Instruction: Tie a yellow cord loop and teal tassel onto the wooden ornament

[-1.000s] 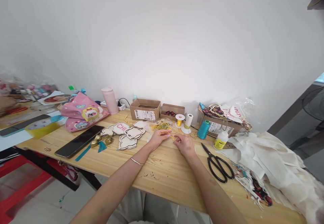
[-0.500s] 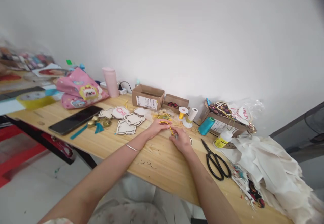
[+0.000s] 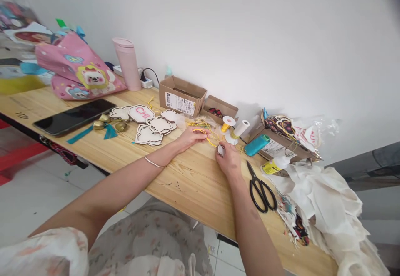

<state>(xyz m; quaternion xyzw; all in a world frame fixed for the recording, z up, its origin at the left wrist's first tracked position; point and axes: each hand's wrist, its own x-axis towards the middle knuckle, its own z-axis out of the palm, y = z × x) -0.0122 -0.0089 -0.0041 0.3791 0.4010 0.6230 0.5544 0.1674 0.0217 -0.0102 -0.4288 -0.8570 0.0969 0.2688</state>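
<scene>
My left hand (image 3: 191, 139) rests at the middle of the table, its fingers closed on a yellow cord (image 3: 211, 143). From there the cord runs right to my right hand (image 3: 229, 159), which grips a small white patch (image 3: 221, 150) with a dark edge, partly hidden by the fingers. Behind the left hand lies a loose tangle of yellow thread (image 3: 200, 125). White embroidered patches (image 3: 149, 135) are heaped to the left, one lettered in pink. Black-handled scissors (image 3: 261, 190) lie to the right of my right hand.
Cardboard boxes (image 3: 181, 97), thread spools (image 3: 256, 145) and a glue bottle (image 3: 275, 165) stand along the back. White cloth (image 3: 325, 201) hangs over the right end. A phone (image 3: 73, 117), brass bells (image 3: 103, 122), a pink bag (image 3: 84, 72) and a pink tumbler (image 3: 126, 63) are on the left.
My right hand has moved away from the left, and the cord between them is drawn out longer. The white patch in the right hand now shows. The camera view has tilted down.
</scene>
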